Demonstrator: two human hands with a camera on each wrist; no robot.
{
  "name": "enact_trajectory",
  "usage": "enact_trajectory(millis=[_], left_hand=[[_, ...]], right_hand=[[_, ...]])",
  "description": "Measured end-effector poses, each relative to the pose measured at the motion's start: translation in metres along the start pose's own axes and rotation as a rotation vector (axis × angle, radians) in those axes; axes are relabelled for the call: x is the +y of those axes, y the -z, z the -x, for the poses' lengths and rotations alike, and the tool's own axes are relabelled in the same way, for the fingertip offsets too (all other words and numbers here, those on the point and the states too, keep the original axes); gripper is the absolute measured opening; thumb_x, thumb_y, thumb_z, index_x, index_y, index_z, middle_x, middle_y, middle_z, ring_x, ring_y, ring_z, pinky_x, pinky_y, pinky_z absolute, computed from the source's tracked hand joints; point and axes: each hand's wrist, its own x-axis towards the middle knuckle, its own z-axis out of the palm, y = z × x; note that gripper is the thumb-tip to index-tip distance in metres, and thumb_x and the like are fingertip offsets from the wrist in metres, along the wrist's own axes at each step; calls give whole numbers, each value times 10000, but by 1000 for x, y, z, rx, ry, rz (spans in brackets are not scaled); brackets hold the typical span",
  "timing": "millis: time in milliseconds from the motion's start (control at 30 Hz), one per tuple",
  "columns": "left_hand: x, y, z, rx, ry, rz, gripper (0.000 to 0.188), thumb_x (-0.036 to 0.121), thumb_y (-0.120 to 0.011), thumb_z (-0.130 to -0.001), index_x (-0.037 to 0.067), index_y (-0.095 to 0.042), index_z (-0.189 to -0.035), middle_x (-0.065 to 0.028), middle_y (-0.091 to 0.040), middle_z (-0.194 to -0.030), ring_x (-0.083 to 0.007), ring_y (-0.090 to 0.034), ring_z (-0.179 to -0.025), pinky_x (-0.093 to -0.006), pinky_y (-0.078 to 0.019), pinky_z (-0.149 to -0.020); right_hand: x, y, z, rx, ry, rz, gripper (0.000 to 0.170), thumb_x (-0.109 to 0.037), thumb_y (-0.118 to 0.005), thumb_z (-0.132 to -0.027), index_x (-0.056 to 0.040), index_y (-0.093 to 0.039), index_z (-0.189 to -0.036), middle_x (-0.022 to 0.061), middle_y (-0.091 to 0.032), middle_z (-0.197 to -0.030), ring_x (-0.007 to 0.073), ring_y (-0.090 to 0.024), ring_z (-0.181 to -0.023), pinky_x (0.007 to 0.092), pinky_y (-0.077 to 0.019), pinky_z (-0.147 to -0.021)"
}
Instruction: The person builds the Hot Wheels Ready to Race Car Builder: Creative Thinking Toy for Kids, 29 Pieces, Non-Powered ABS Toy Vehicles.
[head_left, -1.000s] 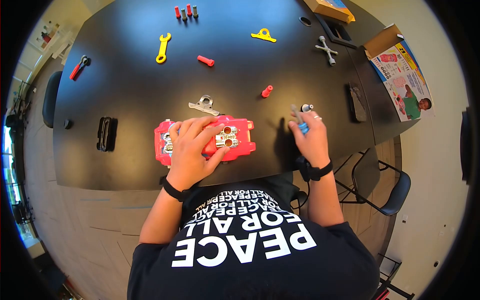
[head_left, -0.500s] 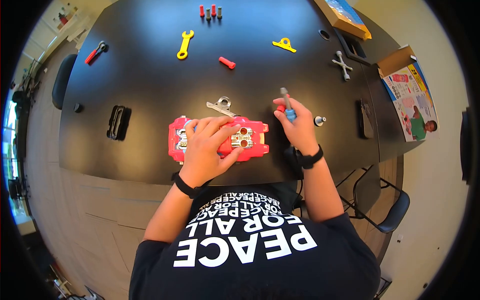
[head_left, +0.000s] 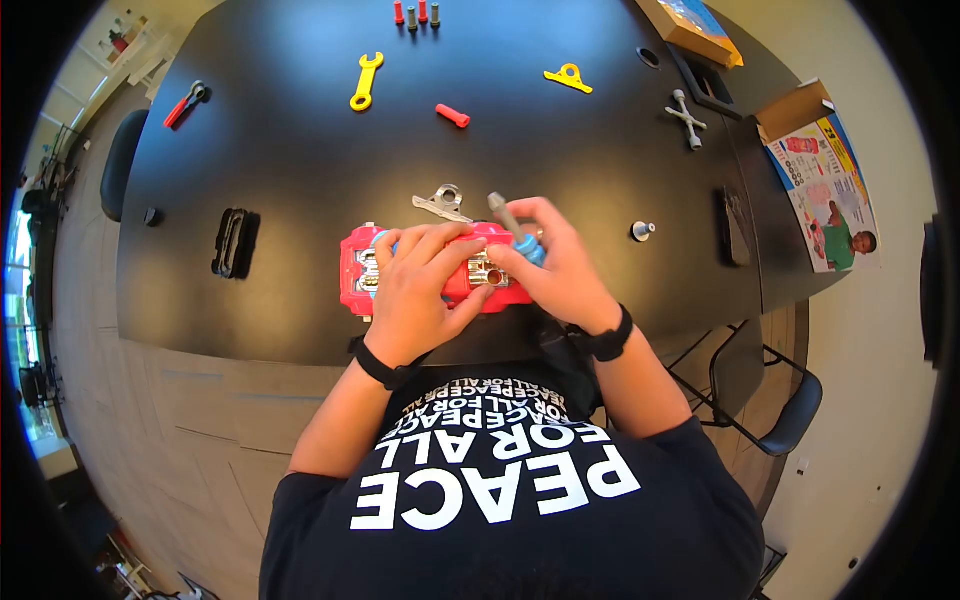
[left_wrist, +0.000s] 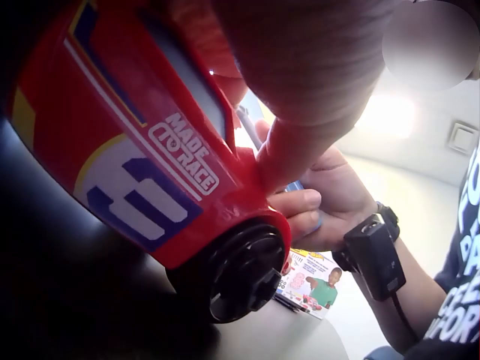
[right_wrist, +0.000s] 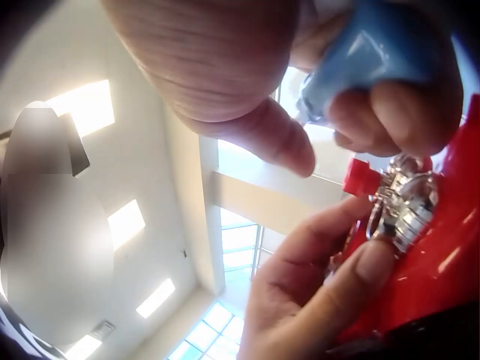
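The left hand (head_left: 412,300) grips the red toy car (head_left: 355,285) from above, fingers spread over its top. In the left wrist view the car's side (left_wrist: 112,142) and a black wheel (left_wrist: 244,274) show. Over the car's right end, the right hand (head_left: 565,275) holds a screwdriver with a grey shaft (head_left: 506,217) and blue handle (right_wrist: 379,52), curled fingers round the handle. A red bolt (right_wrist: 361,178) stands out of the silver engine part (right_wrist: 409,206), below the right hand's fingers; how deep it sits is hidden.
Behind the car lies a silver bracket (head_left: 443,203). Farther back are a red bolt (head_left: 453,116), yellow wrench (head_left: 367,82), yellow bracket (head_left: 569,78) and grey cross wrench (head_left: 686,120). A small silver-white piece (head_left: 642,231) stands right; a black case (head_left: 235,243) lies left.
The right hand has picked up a red bolt from the table while holding the screwdriver, and moved left to the car. The bolt is now at the engine part. The left hand stays on the car.
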Motion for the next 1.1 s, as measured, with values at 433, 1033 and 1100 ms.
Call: enact_trajectory(millis=[433, 1033, 1100], left_hand=[[15, 39, -25, -41, -112, 170, 629, 86, -862, -889, 74, -679, -1490, -138, -724, -1451, -341, -651, -1349, -473, -449, -1165], [-5, 3, -50, -138, 149, 813, 319, -69, -849, -904, -45, -753, -1207, -134, -831, -1106, -200, -815, -1018, -335, -640, -935], [8, 10, -51, -115, 161, 783, 261, -113, -769, -940, -59, -732, -1193, -100, -811, -1092, -151, -771, -1061, -335, -620, -970]], right_hand=[[-59, 47, 37, 32, 531, 638, 317, -13, -848, -886, -34, -792, -1198, 118, -711, -1077, 283, -711, -948, 377, -572, -827], [-110, 25, -1, -91, 562, 905, 227, -54, -820, -889, -31, -669, -1057, 164, -666, -964, 379, -688, -949, 468, -565, -800], [-110, 21, 0, -111, 367, 1066, 234, -48, -815, -900, -29, -664, -1078, 165, -663, -967, 375, -692, -980, 465, -571, -802]])
